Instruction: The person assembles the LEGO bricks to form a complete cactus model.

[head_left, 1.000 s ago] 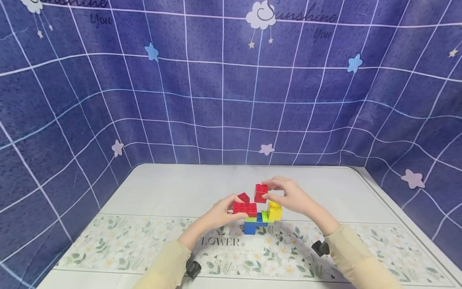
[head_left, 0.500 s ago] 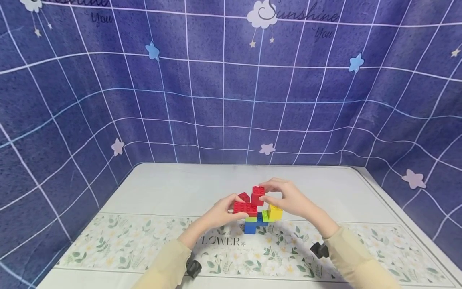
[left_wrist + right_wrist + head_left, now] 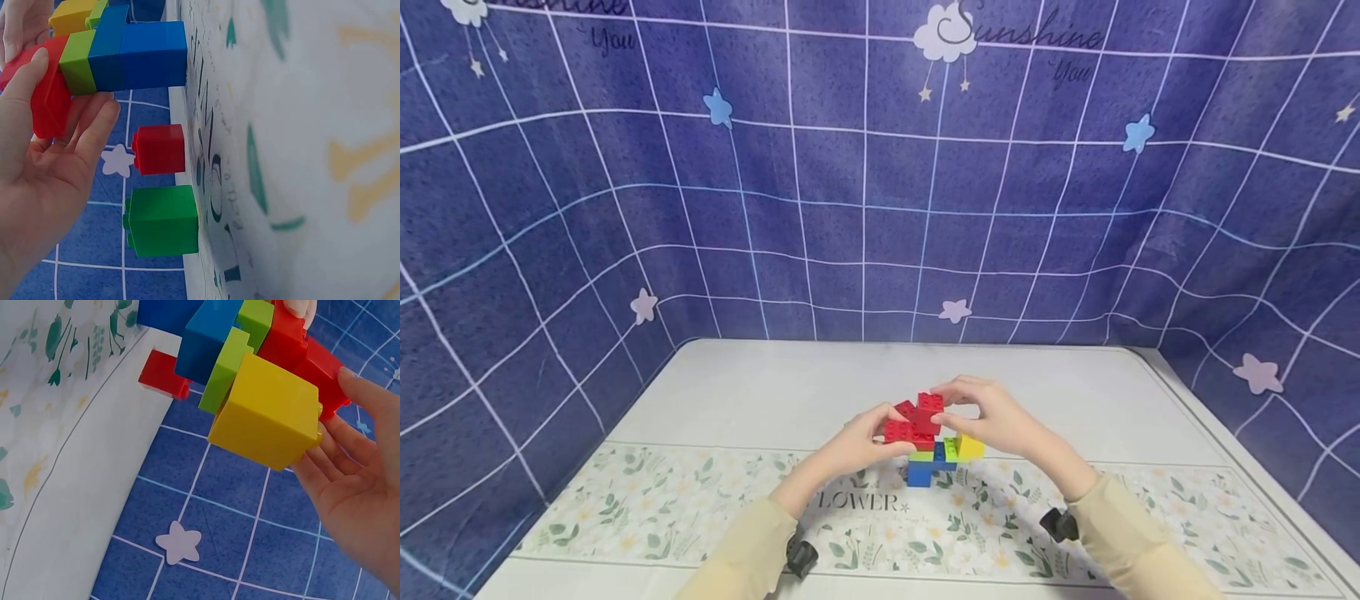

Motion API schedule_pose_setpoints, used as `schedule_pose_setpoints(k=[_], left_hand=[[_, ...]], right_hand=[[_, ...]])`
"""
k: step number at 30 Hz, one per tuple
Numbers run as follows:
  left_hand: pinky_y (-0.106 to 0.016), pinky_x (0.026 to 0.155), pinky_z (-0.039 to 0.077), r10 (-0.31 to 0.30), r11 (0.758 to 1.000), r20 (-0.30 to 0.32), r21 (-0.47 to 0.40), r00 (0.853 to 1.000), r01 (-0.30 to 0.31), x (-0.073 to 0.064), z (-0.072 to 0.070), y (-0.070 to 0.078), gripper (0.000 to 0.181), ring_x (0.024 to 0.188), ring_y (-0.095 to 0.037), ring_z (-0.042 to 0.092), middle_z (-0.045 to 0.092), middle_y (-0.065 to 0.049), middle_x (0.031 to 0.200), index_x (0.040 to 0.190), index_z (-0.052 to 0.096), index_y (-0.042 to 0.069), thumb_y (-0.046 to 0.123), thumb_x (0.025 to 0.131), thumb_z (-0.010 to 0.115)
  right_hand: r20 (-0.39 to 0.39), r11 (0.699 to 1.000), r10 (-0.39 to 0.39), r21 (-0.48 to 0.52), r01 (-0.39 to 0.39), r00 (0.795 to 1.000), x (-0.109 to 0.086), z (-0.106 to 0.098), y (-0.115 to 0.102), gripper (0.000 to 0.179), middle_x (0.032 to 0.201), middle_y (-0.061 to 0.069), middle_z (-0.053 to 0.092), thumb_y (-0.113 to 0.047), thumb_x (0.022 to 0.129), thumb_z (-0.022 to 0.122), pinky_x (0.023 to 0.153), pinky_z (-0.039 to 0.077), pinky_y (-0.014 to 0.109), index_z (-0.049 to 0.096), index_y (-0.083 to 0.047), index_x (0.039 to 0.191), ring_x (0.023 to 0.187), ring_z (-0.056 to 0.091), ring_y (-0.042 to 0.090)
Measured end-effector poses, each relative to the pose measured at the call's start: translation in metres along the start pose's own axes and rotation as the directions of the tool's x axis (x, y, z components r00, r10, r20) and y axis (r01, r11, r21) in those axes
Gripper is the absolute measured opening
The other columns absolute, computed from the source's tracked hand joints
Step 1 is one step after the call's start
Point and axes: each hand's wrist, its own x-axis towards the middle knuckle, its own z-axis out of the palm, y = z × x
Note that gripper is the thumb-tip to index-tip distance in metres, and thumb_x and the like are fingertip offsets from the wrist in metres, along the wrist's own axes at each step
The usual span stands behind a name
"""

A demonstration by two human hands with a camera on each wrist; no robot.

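A stack of building bricks stands on the table, with a blue brick point(image 3: 919, 475) at its foot. Higher up are a flat blue piece, lime green pieces point(image 3: 255, 319) and a yellow brick point(image 3: 269, 409) on the right. My left hand point(image 3: 857, 442) grips the long red brick point(image 3: 898, 432) at the stack's upper left, thumb in front. Between thumb and fingers, my right hand point(image 3: 996, 417) pinches a square red brick point(image 3: 929, 412). It is upright, right at the top of the long red brick's right end. My right fingers pass behind the yellow brick in the right wrist view.
Behind the stack lies a loose red brick point(image 3: 160, 150). A green brick point(image 3: 164, 220) stands near it, hidden by my left hand in the head view. The white table point(image 3: 790, 375) bears a flowered strip, and a blue gridded curtain point(image 3: 827, 233) hangs around its back.
My right hand has moved left and down, bringing the square red brick from above the stack onto the long red brick's right end. The left hand has kept its place.
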Motion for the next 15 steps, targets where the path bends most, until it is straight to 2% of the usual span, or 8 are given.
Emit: schedule_pose_setpoints(k=[5, 15], left_hand=[[-0.030, 0.085, 0.053, 0.002, 1.000, -0.003, 0.002, 1.000, -0.002, -0.0003, 0.0000, 0.0013, 0.030, 0.106, -0.016, 0.060, 0.064, 0.003, 0.101, 0.103, 0.053, 0.016, 0.034, 0.084, 0.069], [-0.031, 0.085, 0.054, 0.005, 1.000, 0.002, -0.006, 1.000, -0.005, -0.0008, -0.0002, 0.0003, 0.033, 0.104, -0.015, 0.061, 0.065, 0.002, 0.103, 0.104, 0.053, 0.015, 0.034, 0.083, 0.071]], right_hand=[[0.014, 1.000, 0.000, 0.014, 0.000, 1.000, 0.0000, 0.0000, -0.0026, 0.036, 0.103, -0.003, 0.066, -0.025, 0.085, 0.070, 0.087, 0.054, 0.034, 0.063, -0.011, 0.117, 0.095, 0.064, 0.014], [0.051, 0.996, 0.022, 0.087, -0.026, 0.998, 0.0001, -0.0005, -0.0086, 0.036, 0.103, 0.002, 0.065, -0.025, 0.085, 0.070, 0.075, 0.057, 0.025, 0.063, -0.009, 0.117, 0.096, 0.063, 0.020]])
